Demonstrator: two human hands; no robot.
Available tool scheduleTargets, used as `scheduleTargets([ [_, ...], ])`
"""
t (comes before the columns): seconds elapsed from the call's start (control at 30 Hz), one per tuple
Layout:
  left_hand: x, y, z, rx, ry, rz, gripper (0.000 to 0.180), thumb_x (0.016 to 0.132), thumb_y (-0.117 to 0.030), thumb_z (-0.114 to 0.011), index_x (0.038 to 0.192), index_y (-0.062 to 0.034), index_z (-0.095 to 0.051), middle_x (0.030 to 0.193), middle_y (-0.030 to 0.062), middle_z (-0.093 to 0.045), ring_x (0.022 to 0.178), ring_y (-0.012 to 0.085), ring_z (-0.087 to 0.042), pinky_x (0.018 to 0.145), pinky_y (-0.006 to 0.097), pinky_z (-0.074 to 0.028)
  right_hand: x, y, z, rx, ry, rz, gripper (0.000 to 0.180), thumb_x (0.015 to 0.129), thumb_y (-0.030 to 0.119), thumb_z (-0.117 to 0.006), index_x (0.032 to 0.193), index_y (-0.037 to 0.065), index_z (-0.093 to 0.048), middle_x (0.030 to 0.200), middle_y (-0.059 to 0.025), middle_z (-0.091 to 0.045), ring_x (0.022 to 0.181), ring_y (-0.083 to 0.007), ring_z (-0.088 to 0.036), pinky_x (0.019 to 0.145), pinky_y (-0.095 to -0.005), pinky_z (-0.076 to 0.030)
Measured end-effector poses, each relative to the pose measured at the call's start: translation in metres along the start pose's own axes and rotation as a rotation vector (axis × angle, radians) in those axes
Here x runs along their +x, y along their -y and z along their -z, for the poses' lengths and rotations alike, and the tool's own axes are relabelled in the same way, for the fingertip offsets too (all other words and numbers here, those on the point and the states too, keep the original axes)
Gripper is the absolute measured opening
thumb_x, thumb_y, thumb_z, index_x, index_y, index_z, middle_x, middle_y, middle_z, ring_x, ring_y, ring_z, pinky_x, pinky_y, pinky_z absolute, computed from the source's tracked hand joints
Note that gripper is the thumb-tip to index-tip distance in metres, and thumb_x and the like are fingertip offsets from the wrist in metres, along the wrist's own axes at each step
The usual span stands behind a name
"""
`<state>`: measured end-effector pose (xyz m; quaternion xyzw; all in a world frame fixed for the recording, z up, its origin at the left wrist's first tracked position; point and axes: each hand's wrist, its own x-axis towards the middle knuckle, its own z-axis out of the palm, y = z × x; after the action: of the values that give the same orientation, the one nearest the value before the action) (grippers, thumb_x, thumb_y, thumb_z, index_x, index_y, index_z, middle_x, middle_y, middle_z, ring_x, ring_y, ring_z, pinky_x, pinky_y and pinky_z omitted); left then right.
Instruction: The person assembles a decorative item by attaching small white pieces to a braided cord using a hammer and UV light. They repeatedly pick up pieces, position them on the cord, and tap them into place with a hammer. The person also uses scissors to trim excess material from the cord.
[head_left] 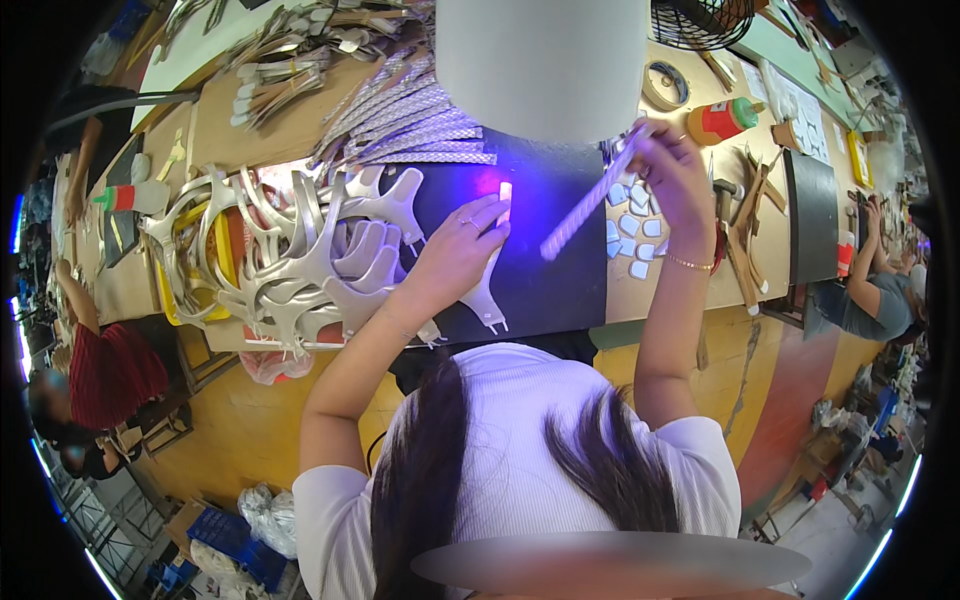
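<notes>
My two hands at the bench (630, 298), over the dark mat (560, 300) that reaches its near edge. My left hand (456, 250) has its fingers closed on a silver piece (483, 302), whose pronged end points toward that edge; the grip seems meant to steady it, though my fingers hide its middle. My right hand (676, 178) pinches a patterned strip (590, 203) by its upper end, above the mat, presumably leaving the lower length free. Violet light falls below the pale housing (540, 70), probably placed there to light the mat. Toward the bench's far edge, similar strips (430, 125) lie fanned; left of the mat, branched silver pieces (330, 255) are heaped, both apparently kept within reach. Small pale pieces (637, 228) lie just right of the mat.
</notes>
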<state>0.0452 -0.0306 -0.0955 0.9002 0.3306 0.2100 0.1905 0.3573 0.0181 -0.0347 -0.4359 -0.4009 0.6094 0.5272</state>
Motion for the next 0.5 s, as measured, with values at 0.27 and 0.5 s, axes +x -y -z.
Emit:
scheduleTargets([
  [0.27,-0.004,0.005,-0.004,-0.131,-0.056,0.027,0.027,0.087,-0.008,-0.064,0.113,-0.002,-0.068,0.131,0.0154,-0.06,0.129,0.0333,-0.051,0.109,0.045,-0.041,-0.024,-0.068,-0.07,-0.409,0.043,-0.335,0.039,0.09,0.007,-0.073,0.125,-0.002,-0.059,0.091,-0.0066,-0.067,0.077,-0.0122,-0.068,0.067,-0.0241,-0.057],
  [0.5,-0.001,0.001,-0.001,-0.051,-0.05,0.004,0.036,0.084,-0.006,-0.064,0.12,-0.0057,-0.066,0.131,0.0158,-0.06,0.129,0.0338,-0.051,0.109,0.047,-0.042,-0.024,-0.07,-0.091,-0.707,-0.074,-0.209,0.036,0.086,0.012,-0.075,0.118,0.0,-0.063,0.081,-0.0121,-0.072,0.065,-0.0169,-0.071,0.061,-0.0291,-0.056],
])
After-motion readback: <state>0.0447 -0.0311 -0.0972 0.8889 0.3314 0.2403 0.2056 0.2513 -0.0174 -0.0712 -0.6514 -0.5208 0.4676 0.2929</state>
